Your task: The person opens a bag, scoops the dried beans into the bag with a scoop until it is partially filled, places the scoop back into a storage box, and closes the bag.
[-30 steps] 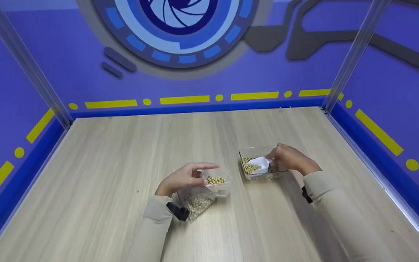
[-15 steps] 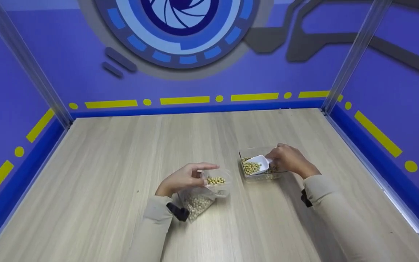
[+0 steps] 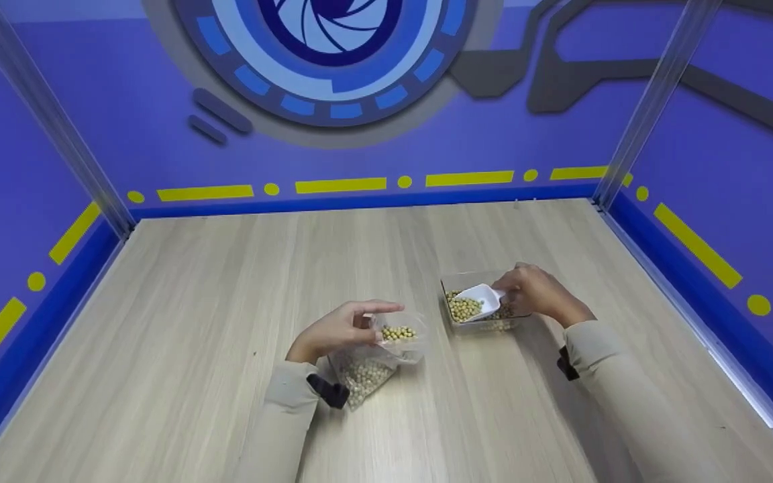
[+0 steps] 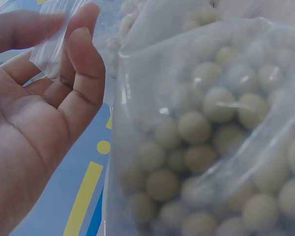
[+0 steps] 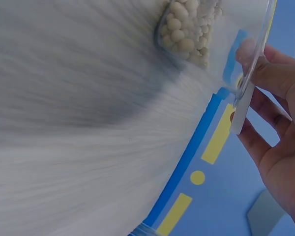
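Note:
My left hand pinches the edge of a clear plastic bag between thumb and fingers. The bag's mouth is spread into a round opening, and yellowish soybeans show inside it. More beans fill its lower part, which slants down toward the wrist. To the right, my right hand grips the handle of a white scoop. Its blade sits inside a clear rectangular container, with soybeans at its front. In the right wrist view, fingers curl around the scoop's handle beside the container wall.
The wooden tabletop extends around both hands. Blue walls with yellow markings border it at the back and sides. A small dark speck lies left of the bag.
The scoop has shifted slightly right inside the container, and its blade has tipped a little. The right hand has moved with it. The left hand and the bag have stayed in place.

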`<control>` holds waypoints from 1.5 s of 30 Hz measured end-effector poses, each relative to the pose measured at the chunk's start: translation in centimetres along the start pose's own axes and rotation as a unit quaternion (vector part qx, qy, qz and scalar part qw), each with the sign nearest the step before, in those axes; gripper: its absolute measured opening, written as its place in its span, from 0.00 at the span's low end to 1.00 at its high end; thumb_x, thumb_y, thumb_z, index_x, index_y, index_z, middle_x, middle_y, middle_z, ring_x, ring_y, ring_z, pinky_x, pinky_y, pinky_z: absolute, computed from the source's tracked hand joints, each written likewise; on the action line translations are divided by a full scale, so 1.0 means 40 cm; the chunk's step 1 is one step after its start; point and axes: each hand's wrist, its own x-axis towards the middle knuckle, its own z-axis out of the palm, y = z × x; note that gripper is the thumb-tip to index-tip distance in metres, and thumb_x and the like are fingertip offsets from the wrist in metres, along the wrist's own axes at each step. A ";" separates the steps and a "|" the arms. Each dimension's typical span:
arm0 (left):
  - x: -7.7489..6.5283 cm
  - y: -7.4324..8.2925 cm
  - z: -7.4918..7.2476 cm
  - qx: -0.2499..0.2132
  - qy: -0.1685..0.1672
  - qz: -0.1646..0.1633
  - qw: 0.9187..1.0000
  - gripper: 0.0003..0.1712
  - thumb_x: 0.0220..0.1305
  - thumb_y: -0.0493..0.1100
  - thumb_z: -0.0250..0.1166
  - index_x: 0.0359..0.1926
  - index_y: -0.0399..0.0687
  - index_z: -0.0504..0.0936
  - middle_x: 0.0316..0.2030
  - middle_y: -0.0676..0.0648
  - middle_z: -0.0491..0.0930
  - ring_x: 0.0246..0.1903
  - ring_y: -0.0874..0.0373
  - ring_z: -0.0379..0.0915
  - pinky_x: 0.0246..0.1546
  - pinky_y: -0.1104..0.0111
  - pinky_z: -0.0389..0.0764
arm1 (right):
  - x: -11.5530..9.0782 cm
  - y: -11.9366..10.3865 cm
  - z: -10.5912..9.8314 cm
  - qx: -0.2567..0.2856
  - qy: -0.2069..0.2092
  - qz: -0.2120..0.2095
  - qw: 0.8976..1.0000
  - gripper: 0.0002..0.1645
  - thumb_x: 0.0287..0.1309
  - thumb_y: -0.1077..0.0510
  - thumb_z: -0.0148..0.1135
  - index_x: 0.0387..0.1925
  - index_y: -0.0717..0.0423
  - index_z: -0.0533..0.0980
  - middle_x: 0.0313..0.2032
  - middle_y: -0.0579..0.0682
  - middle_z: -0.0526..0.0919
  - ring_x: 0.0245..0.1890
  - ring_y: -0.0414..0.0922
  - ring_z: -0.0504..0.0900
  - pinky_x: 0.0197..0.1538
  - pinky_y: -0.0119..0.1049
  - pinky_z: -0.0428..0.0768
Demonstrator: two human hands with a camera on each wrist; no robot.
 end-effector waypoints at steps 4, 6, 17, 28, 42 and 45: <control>0.000 0.000 0.001 0.001 0.001 0.002 1.000 0.32 0.61 0.29 0.59 0.67 0.37 0.66 0.40 0.32 0.77 0.28 0.68 0.72 0.32 0.74 0.77 | -0.002 0.011 -0.003 0.019 0.002 -0.015 1.000 0.19 0.40 0.79 0.65 0.37 0.65 0.85 0.34 0.56 0.88 0.33 0.51 0.80 0.39 0.47 0.79; -0.001 0.000 0.000 -0.003 0.000 0.001 1.000 0.32 0.61 0.29 0.59 0.67 0.37 0.66 0.37 0.34 0.77 0.27 0.68 0.72 0.32 0.74 0.77 | -0.003 0.017 -0.002 0.028 0.002 -0.016 0.999 0.18 0.41 0.79 0.65 0.37 0.65 0.85 0.34 0.57 0.88 0.33 0.51 0.80 0.39 0.46 0.79; -0.003 0.001 0.002 -0.010 0.008 -0.015 1.000 0.32 0.61 0.30 0.60 0.68 0.41 0.67 0.56 0.30 0.71 0.31 0.66 0.73 0.34 0.74 0.78 | -0.007 0.032 -0.002 0.046 0.008 -0.019 0.999 0.16 0.44 0.76 0.65 0.38 0.65 0.85 0.36 0.57 0.88 0.32 0.49 0.77 0.36 0.38 0.74; 0.001 0.001 0.000 -0.022 -0.004 -0.015 1.000 0.34 0.60 0.29 0.59 0.69 0.38 0.65 0.55 0.24 0.71 0.36 0.65 0.77 0.36 0.73 0.80 | -0.009 0.039 -0.002 0.052 0.006 -0.022 0.998 0.15 0.47 0.74 0.65 0.40 0.65 0.84 0.37 0.57 0.88 0.33 0.50 0.76 0.38 0.39 0.73; 0.002 -0.001 -0.001 -0.028 -0.007 -0.015 0.999 0.33 0.61 0.28 0.58 0.68 0.36 0.64 0.53 0.21 0.72 0.36 0.64 0.77 0.37 0.73 0.80 | -0.015 0.045 -0.007 0.078 0.003 -0.014 0.997 0.15 0.49 0.71 0.66 0.42 0.63 0.84 0.37 0.56 0.88 0.32 0.45 0.74 0.36 0.35 0.72; 0.002 -0.003 -0.001 -0.024 -0.006 -0.010 1.000 0.33 0.61 0.28 0.58 0.68 0.36 0.65 0.52 0.28 0.74 0.33 0.66 0.76 0.36 0.74 0.79 | -0.016 0.048 -0.006 0.081 0.005 -0.017 0.997 0.15 0.49 0.71 0.66 0.41 0.63 0.84 0.37 0.56 0.88 0.32 0.45 0.74 0.36 0.35 0.72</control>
